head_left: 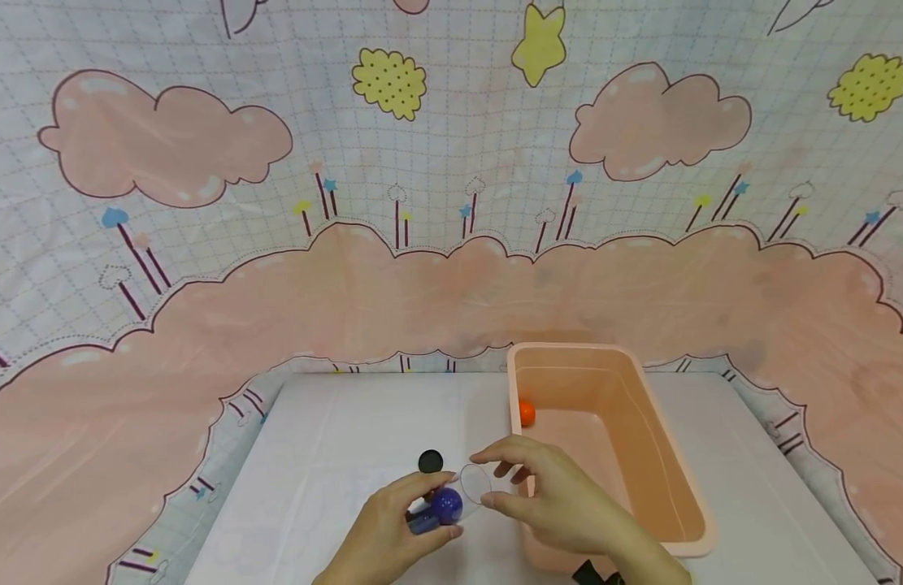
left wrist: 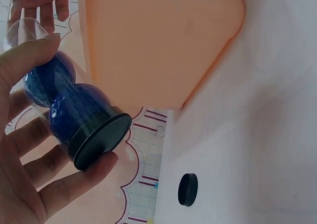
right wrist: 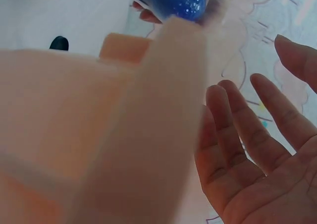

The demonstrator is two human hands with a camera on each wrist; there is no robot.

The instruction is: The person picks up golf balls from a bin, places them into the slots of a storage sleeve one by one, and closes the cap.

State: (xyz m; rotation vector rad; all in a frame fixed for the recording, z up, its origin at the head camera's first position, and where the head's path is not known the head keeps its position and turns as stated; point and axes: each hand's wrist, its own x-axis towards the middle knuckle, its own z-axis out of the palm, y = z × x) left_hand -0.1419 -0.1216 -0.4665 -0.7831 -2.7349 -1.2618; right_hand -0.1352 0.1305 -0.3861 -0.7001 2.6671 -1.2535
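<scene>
My left hand grips a clear plastic tube, tilted with its open mouth toward my right hand. Blue balls lie inside, one blue ball showing near the middle of the tube. In the left wrist view, two blue balls sit in a row, and a black end cap closes the near end. The right wrist view has my right hand with spread fingers and nothing in it, beside the mouth. A loose black cap rests on the white table behind my left hand.
A peach plastic bin stands at the right, partly under my right hand. An orange ball lies inside it by the left wall. The white table extends to the left, and a patterned cloth hangs behind.
</scene>
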